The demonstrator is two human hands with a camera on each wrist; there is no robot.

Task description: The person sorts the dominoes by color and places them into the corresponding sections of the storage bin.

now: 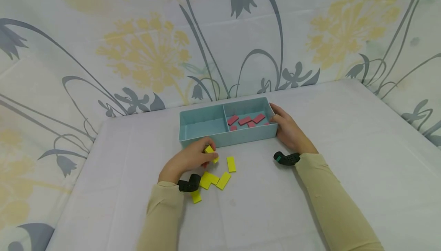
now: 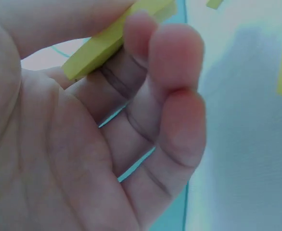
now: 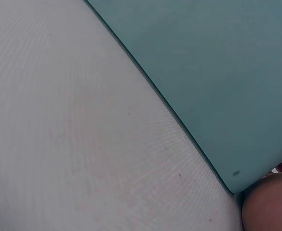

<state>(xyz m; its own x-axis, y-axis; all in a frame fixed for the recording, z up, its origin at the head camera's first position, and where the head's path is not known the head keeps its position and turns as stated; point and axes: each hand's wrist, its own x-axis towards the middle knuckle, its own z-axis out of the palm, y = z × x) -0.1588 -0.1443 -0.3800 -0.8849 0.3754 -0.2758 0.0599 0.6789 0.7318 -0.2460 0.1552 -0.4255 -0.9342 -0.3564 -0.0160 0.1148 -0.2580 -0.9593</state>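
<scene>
While the box (image 1: pixel 251 132) is being gripped at its right end by the right hand (image 1: pixel 293 130), one yellow block (image 1: pixel 209 150) is being pinched between the thumb and the fingers of the left hand (image 1: pixel 189 158). This block is being held close to the front side of the box, near the left compartment (image 1: pixel 204 125); whether the box is being touched by it cannot be told. In the left wrist view, the block is being seen in a tilted position. On the table (image 1: pixel 262 205), other yellow blocks (image 1: pixel 231 164) are lying on the person's side of the box; some of them are lying close together, and one is being partly covered by the black band (image 1: pixel 189 184) of the left wrist. Several pink blocks (image 1: pixel 245 121) are being contained in the right compartment (image 1: pixel 242 108), which is being separated from the left one by a thin divider (image 1: pixel 225 118). Behind the table, a backdrop (image 1: pixel 206 67) is being decorated by yellow and grey plants.
</scene>
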